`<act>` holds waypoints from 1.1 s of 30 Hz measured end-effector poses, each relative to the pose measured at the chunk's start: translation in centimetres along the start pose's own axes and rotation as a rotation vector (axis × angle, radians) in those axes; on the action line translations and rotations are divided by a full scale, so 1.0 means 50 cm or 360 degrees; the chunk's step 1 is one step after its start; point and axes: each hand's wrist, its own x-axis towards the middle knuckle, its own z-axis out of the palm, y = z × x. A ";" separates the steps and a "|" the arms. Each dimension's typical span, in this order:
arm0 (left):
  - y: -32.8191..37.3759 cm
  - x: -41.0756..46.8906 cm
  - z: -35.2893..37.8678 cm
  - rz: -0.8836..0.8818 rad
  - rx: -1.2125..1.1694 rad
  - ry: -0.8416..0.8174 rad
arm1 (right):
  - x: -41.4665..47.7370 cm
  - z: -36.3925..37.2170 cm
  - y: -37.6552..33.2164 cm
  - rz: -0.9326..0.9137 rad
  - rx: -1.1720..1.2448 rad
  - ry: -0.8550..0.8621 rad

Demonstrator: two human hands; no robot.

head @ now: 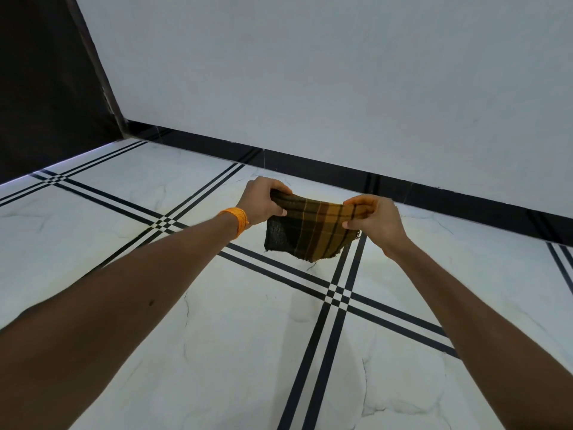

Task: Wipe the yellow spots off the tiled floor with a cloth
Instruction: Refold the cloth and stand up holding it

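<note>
A checked cloth [310, 231] in dark green, brown and mustard hangs in the air above the floor, stretched between both hands. My left hand [263, 200] grips its upper left edge; an orange band circles that wrist. My right hand [375, 217] pinches the upper right edge, and its fingers look stained yellow. The cloth's frayed lower edge hangs free. Below lies the white marble-look tiled floor [248, 336] with black double lines. I see no clear yellow spots on the tiles; a faint yellowish tint shows near the cloth.
A pale grey wall [310, 72] with a black skirting strip [341, 178] runs across the back. A dark panel or doorway [46, 82] stands at the left. Black line crossings mark the tile joints [338, 296].
</note>
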 end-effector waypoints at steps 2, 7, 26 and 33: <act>0.003 0.002 0.004 0.0116 0.0188 0.0086 | 0.002 0.003 -0.006 -0.0130 -0.0167 0.0143; 0.019 -0.002 -0.007 0.0031 -0.0107 -0.0010 | 0.011 -0.009 -0.015 -0.0088 -0.0021 0.0095; 0.029 0.014 -0.016 -0.0705 -0.1500 -0.0434 | -0.044 0.047 0.038 0.0970 0.1769 -0.0404; 0.011 0.018 -0.017 -0.0737 -0.0989 -0.0418 | -0.042 0.039 0.040 0.0621 0.1452 -0.0322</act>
